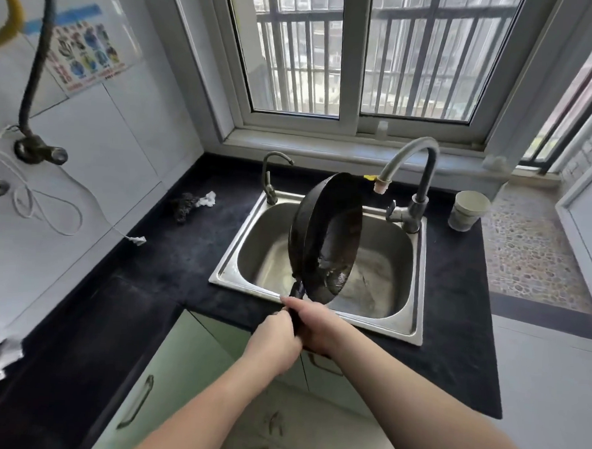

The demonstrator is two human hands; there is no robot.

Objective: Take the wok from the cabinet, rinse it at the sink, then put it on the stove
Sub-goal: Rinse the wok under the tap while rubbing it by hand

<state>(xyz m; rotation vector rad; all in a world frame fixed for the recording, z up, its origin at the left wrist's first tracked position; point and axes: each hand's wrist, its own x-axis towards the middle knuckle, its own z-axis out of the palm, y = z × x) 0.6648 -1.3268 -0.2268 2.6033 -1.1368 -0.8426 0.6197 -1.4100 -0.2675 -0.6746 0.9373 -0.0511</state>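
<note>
The black wok (328,236) is tipped up almost on its edge over the steel sink (419,272), its inside facing right and wet near the low rim. Both hands grip its dark handle at the sink's front edge: my left hand (275,340) lower on the handle, my right hand (313,324) just above it. The curved main faucet (411,161) arches over the sink's back right, its spout close to the wok's top rim. No water stream is visible. The stove is out of view.
A small second tap (271,178) stands at the sink's back left. A dark scrubber with a white scrap (189,205) lies on the black counter (169,262) to the left. A pale cup (467,209) sits right of the faucet. Green cabinet doors (177,372) are below.
</note>
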